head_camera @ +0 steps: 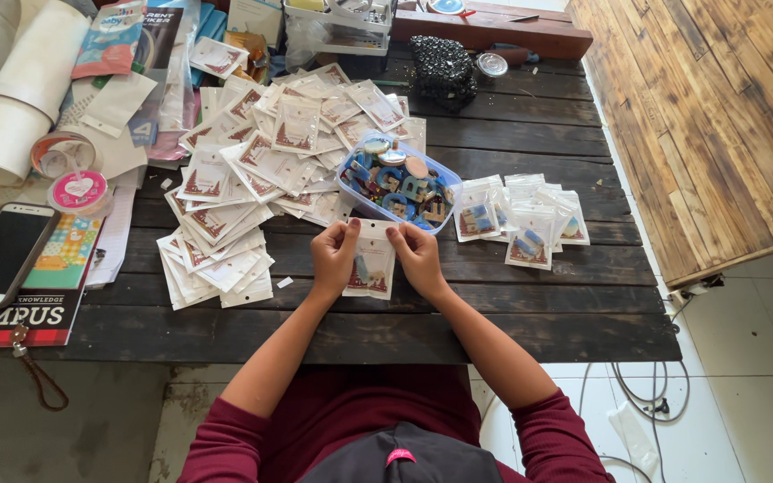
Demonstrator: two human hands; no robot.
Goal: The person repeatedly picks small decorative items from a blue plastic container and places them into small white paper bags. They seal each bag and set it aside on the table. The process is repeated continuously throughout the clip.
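- Dark wooden slats make up the table (512,313), which stands on a pale tiled floor beside a lighter plank platform (717,116).
- Both hands meet at the table's near middle on one small clear packet (371,268), which lies flat on the slats with a printed card inside.
- Pinching the packet's top edge are the left hand (333,259) at the left corner and the right hand (418,259) at the right one, thumbs and fingertips closed on the flap; this looks like a grip for pressing or folding the opening.
- Forearms come in from the lower edge and converge, wrists low near the wood, elbows out, sleeves pushed up.
- Just beyond the hands sits a clear plastic tub (395,183) of small blue and brown pieces, within easy reach.
- Left of the tub spreads a loose heap of empty carded packets (243,197); to its right lies a smaller group of filled packets (521,219), kept apart, apparently as separate stock.
- At the far left rest a phone (2,255), a tape roll (78,192) and a white paper roll (20,98), well apart from the hands.
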